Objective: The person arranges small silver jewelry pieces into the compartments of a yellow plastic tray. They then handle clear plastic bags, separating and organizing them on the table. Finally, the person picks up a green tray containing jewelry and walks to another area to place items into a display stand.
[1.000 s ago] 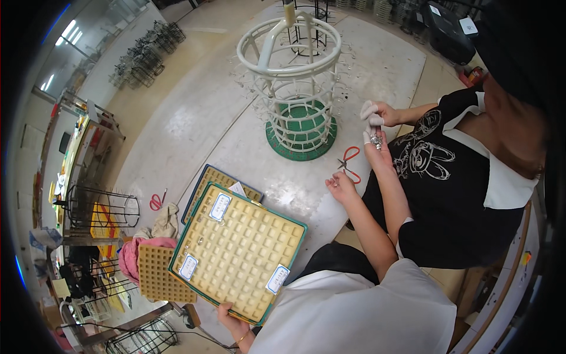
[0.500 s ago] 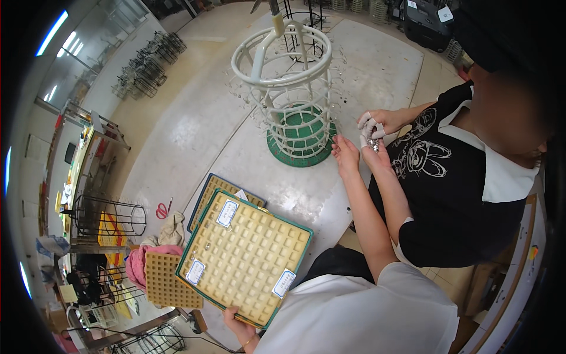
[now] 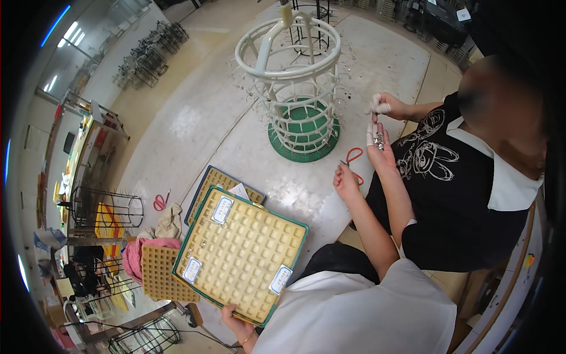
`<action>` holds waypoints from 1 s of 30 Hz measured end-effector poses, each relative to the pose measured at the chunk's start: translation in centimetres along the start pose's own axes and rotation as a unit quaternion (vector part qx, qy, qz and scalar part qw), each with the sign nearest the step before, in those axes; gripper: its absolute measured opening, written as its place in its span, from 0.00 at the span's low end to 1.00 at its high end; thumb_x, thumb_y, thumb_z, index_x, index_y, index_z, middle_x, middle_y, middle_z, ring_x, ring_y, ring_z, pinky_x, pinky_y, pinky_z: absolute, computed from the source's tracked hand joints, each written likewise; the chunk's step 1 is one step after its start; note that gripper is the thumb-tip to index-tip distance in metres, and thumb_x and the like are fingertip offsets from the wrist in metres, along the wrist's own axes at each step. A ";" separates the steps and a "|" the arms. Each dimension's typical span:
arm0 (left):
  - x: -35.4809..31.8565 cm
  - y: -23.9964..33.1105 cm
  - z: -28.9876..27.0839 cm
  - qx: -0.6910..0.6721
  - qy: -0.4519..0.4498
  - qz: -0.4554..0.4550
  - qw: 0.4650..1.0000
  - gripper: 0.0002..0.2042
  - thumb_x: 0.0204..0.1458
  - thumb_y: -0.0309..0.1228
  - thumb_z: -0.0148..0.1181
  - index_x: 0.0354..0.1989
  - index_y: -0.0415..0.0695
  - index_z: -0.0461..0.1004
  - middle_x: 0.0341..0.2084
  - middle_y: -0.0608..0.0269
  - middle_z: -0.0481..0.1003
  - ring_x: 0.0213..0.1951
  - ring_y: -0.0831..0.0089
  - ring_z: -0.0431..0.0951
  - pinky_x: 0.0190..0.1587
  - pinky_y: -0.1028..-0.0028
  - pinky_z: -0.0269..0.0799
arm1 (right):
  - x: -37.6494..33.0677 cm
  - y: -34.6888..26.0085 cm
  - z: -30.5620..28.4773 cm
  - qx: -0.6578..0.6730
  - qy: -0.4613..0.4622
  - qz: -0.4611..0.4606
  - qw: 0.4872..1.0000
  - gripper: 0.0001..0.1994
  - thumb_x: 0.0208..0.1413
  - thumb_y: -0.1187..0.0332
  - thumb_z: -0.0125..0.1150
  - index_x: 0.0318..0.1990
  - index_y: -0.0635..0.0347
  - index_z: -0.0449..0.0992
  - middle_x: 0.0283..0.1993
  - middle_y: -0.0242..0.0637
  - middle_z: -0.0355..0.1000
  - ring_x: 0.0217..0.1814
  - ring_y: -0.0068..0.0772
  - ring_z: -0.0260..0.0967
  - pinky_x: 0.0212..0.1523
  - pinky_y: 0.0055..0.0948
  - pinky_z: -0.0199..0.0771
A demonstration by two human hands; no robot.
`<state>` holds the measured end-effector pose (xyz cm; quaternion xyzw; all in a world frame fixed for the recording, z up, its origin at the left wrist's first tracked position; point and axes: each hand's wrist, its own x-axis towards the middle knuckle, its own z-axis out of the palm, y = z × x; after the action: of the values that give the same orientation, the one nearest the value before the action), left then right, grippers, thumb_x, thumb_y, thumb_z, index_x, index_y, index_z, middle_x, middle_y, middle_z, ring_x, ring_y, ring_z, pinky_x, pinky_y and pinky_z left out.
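My left hand [image 3: 237, 324] grips the near edge of a square tray [image 3: 268, 236], its thumb over the rim. The tray is yellow with a green border, rows of square pockets and white labels; a few small shiny pieces lie near its left side. My right hand [image 3: 348, 182] is closed in a pinch; what its fingertips hold is too small to make out. Beside it is a pair of red-handled scissors [image 3: 354, 154], partly hidden by the hand. Beyond stands a white round wire rack [image 3: 300, 74] with many small hooks, over a green base [image 3: 303, 147].
At right, a co-worker's open palm [image 3: 380, 150] carries small shiny metal pieces; their other hand [image 3: 389, 107] wears white finger covers. A blue-edged tray [image 3: 203, 197], a brown pocketed tray [image 3: 165, 277], a pink cloth [image 3: 134, 259] and other red scissors [image 3: 159, 203] lie at left.
My right hand has drawn back from the rack toward me, uncovering the red-handled scissors. The co-worker's hands have moved apart, showing the metal pieces in the palm.
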<state>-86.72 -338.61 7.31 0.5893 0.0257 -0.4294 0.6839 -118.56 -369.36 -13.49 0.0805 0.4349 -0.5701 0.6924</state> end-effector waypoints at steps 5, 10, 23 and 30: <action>-0.3 0.4 0.6 0.003 0.003 -0.011 1.000 0.31 0.39 0.26 0.46 0.57 0.32 0.59 0.51 0.47 0.68 0.51 0.56 0.71 0.54 0.62 0.70 | -4.2 3.1 -2.0 -0.107 -0.018 0.091 0.990 0.04 0.57 0.66 0.55 0.33 0.54 0.68 0.24 0.25 0.63 0.20 0.18 0.55 0.20 0.19 0.54; -0.6 0.5 0.4 0.018 -0.013 0.009 1.000 0.27 0.39 0.27 0.47 0.52 0.29 0.65 0.47 0.50 0.72 0.48 0.59 0.73 0.52 0.65 0.71 | -7.7 2.6 1.3 -0.193 -0.070 0.026 0.978 0.05 0.58 0.65 0.54 0.34 0.54 0.68 0.26 0.25 0.64 0.21 0.17 0.58 0.21 0.19 0.58; 2.5 0.2 -0.9 -0.011 -0.140 0.029 0.990 0.35 0.35 0.21 0.46 0.61 0.34 0.57 0.55 0.47 0.67 0.54 0.54 0.70 0.58 0.61 0.67 | -19.1 0.4 17.4 -0.452 -0.368 -0.315 0.749 0.05 0.58 0.70 0.56 0.35 0.62 0.74 0.28 0.27 0.70 0.26 0.14 0.65 0.25 0.16 0.64; 2.7 -0.6 -1.2 -0.018 -0.157 0.036 0.987 0.37 0.33 0.22 0.47 0.62 0.34 0.56 0.55 0.47 0.67 0.55 0.52 0.70 0.58 0.60 0.68 | -21.7 4.5 21.9 -0.631 -0.469 -0.424 0.450 0.06 0.48 0.74 0.61 0.35 0.60 0.78 0.31 0.41 0.74 0.31 0.37 0.73 0.34 0.29 0.72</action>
<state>-84.82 -339.09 5.02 0.5025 -0.0956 -0.4912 0.7051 -102.95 -365.54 13.14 -0.8522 0.2649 -0.3133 0.3248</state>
